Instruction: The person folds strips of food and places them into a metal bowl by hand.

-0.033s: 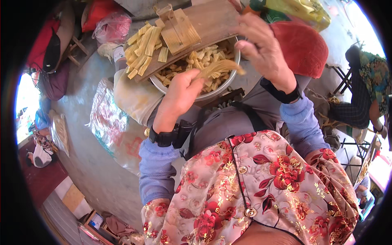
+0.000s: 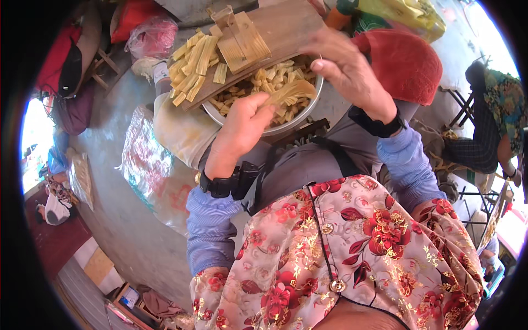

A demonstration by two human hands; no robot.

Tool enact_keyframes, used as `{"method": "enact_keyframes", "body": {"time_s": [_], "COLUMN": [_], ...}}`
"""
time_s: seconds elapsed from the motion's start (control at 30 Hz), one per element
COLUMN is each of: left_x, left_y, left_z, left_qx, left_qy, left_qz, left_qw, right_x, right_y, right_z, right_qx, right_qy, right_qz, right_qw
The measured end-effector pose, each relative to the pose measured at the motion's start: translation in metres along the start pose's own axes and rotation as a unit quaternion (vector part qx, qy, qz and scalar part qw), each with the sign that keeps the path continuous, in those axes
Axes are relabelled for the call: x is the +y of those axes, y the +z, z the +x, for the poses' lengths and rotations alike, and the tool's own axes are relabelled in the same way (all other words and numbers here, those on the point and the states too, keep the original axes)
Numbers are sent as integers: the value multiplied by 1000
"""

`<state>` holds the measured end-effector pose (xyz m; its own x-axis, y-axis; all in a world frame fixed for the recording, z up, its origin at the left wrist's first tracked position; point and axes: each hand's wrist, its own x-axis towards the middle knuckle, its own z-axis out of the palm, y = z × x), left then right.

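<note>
My left hand (image 2: pixel 245 124) is closed on a pale yellow ribbed strip (image 2: pixel 291 93), its wide end fanning out to the right over the metal basin (image 2: pixel 301 116). Up and to the right of the strip, my right hand (image 2: pixel 352 71) is raised, with thumb and fingers apart. Its fingers are smeared by motion. A thin pale line shows by the thumb; I cannot tell what it is. Folded yellow pieces (image 2: pixel 278 77) fill the basin. Across its far side lies a wooden board (image 2: pixel 291 27), carrying a pile of flat yellow strips (image 2: pixel 195 60) and a yellow ribbed slab (image 2: pixel 245 41).
A red cloth (image 2: pixel 404 66) covers my right knee. A shiny plastic sheet (image 2: pixel 146 159) lies on the floor at left. Pink and red bags (image 2: pixel 151 36) lie at far left, a yellow bag (image 2: pixel 410 16) at far right. Another person (image 2: pixel 489 115) sits at right.
My right hand has shifted slightly down and left. The strip's free end, earlier stretched toward that hand, now curls back over the basin. My left hand stays almost in place.
</note>
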<state>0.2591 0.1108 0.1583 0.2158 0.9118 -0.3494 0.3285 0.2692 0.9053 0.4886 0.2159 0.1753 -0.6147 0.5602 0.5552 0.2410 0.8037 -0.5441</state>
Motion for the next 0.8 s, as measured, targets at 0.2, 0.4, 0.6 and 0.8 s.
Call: {"method": "enact_keyframes", "body": {"time_s": [0.2,0.4,0.6,0.8], "left_x": [15,43,52,44], "left_y": [-14,-32,-43,26], "left_z": [-3,-2,22,29], "left_qx": [-14,-26,69,14], "left_qy": [-9,-24,113,-13], "left_qz": [-81,-161,-106,-432], "left_qw": [997,986,985,902], "right_x": [12,10,-59,-24], "right_y": [41,33,0,37], "right_z": [-31,-22,10,25], "right_qx": [-140,-140,-263,34], "right_qy": [371,513,350,217], "right_qz": [351,434,538,134], "right_qw": [848,727,720,966]}}
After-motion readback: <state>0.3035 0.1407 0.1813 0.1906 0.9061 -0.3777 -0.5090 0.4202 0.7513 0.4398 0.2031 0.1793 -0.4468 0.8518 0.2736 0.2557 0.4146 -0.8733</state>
